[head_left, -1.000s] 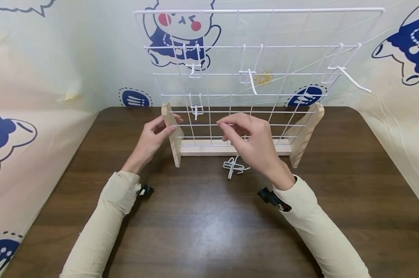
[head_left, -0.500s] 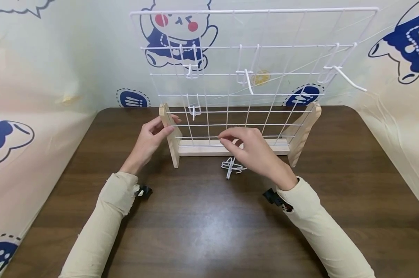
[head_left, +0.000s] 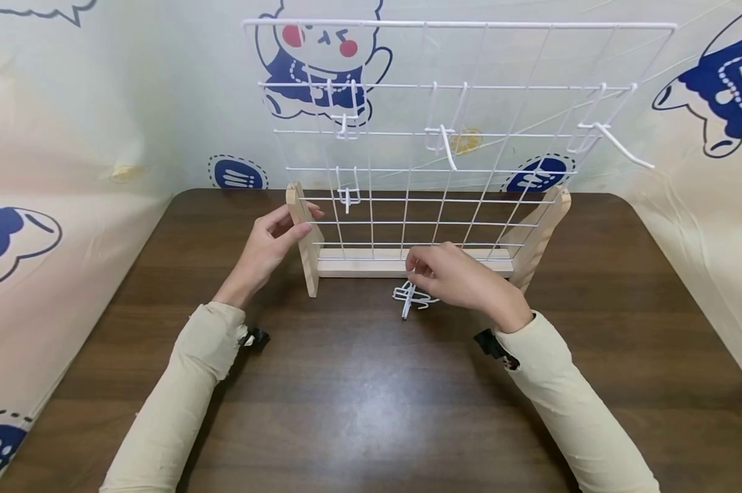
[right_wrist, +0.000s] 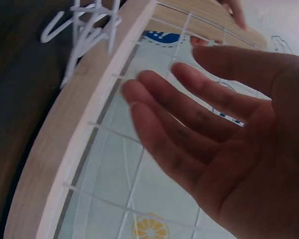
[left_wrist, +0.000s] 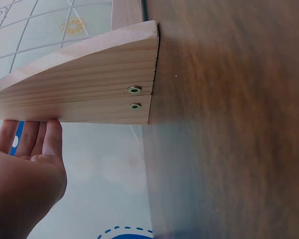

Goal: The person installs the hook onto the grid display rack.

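A white wire grid rack (head_left: 460, 25) stands upright in a wooden base (head_left: 359, 268). My left hand (head_left: 263, 253) holds the rack's left wooden side piece (head_left: 310, 263), thumb in front and fingers behind; the left wrist view shows fingertips at the edge of that wood. Just above a small heap of white wire hooks (head_left: 411, 296) on the table hovers my right hand (head_left: 454, 277), its fingers loosely bent. Seen from the right wrist, that hand (right_wrist: 214, 134) has nothing between its fingers, and the hooks (right_wrist: 92, 27) lie beyond the fingertips, by the base.
Several white hooks hang on the grid: one upper left (head_left: 344, 127), one upper middle (head_left: 448, 145), a long one upper right (head_left: 623, 148), and one lower left (head_left: 348, 197). The brown wooden table (head_left: 371, 404) extends in front, with a printed curtain (head_left: 161, 103) behind.
My right hand has come down from in front of the grid's lower wires to just above the loose hooks. My left hand keeps its place on the wooden side piece.
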`<state>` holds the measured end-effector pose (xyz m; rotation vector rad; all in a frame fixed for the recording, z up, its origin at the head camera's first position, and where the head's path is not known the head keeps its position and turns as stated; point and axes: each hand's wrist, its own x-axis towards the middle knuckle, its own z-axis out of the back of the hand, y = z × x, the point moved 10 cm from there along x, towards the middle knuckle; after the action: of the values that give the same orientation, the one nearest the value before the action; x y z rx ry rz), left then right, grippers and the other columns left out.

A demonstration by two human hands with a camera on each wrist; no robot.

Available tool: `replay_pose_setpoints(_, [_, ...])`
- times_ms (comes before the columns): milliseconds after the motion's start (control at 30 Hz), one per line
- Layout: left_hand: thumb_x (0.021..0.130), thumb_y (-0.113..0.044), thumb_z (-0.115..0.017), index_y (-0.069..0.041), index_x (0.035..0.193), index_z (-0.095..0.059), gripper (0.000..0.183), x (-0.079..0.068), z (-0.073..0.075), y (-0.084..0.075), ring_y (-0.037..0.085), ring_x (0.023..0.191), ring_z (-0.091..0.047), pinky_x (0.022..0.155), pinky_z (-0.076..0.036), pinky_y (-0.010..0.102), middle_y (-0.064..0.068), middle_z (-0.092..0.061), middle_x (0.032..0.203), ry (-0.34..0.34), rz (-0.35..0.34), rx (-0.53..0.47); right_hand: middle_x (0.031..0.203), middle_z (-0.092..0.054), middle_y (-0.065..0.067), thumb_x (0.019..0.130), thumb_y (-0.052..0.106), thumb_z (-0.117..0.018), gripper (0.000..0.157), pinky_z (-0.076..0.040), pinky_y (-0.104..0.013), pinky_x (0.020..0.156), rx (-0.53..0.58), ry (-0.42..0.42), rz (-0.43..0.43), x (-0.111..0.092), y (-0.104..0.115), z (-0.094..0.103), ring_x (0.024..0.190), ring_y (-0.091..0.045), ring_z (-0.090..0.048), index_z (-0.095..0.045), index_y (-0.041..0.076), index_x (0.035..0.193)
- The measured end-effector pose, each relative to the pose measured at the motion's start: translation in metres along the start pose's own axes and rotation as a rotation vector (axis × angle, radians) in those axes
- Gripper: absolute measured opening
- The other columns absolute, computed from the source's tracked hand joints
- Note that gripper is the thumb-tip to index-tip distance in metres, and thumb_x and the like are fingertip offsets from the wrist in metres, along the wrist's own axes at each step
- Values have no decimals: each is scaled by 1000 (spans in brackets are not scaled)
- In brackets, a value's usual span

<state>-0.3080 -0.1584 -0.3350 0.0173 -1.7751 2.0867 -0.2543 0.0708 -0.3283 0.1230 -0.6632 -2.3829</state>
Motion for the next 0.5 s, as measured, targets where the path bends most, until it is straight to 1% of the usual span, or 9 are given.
replay_pose_setpoints(67, [101, -14, -58, 2, 132, -57, 35, 1, -1, 0, 41, 120, -52, 96, -48, 28, 9, -64, 126, 1, 4, 3, 82, -68, -1, 94, 6, -62, 8, -53, -34, 73, -22, 33, -7, 0, -4, -6, 76, -14, -63, -67, 2, 99])
replay_pose_setpoints(133, [101, -14, -58, 2, 132, -57, 35, 1, -1, 0, 39, 120, -53, 96, -48, 28, 13, -63, 127, 2, 5, 6, 80, -67, -1, 92, 3, -61, 10, -52, -34, 71, -45, 60, -14, 1, -7, -12, 73, -13, -61, -66, 1, 100])
replay_pose_setpoints(200, [101, -16, -59, 2, 132, -58, 36, 1, -1, 0, 37, 119, -54, 97, -47, 28, 17, -61, 129, 2, 7, 8, 80, -67, -2, 89, 0, -61, 16, -51, -33, 70, -62, 83, -29, 1, -9, -17, 71, -14, -60, -66, 0, 105])
replay_pose_setpoints(300, [100, -16, -59, 2, 131, -58, 36, 1, 0, 0, 38, 119, -53, 96, -47, 27, 22, -60, 130, 1, 3, 4, 87, -70, -6, 86, -6, -58, 28, -49, -33, 69, -90, 113, -35, 1, -10, -23, 72, -16, -56, -67, -1, 111])
replay_pose_setpoints(433, [100, -15, -60, 2, 131, -58, 35, 1, 1, 0, 42, 119, -52, 95, -48, 27, 17, -62, 128, -3, 2, 0, 96, -70, -10, 83, -13, -51, 40, -46, -31, 68, -100, 147, -29, 1, -10, -30, 74, -18, -53, -67, 0, 118])
replay_pose_setpoints(500, [101, -15, -59, 3, 131, -57, 35, 1, 0, 1, 42, 120, -51, 96, -47, 27, 17, -62, 128, -1, 3, 3, 93, -68, -9, 83, -13, -50, 42, -44, -30, 66, -95, 160, -31, 1, -12, -33, 72, -17, -52, -67, 1, 118])
